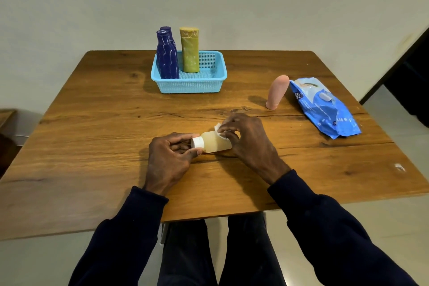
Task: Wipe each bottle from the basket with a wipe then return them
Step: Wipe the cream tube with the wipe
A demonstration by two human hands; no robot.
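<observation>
1. The left hand (168, 158) grips the white cap end of a small bottle (214, 143) that lies on its side, low over the wooden desk (92, 134)
2. The right hand (246, 139) pinches a white wipe (218, 131) and presses it on the bottle's upper side
3. A blue basket (189, 86) stands farther back, holding two dark blue bottles (166, 58) and a yellow-green bottle (190, 51), all upright
4. To the right, a pink bottle (277, 91) stands cap down, tilted, just beside a blue pack of wipes (325, 109)
</observation>
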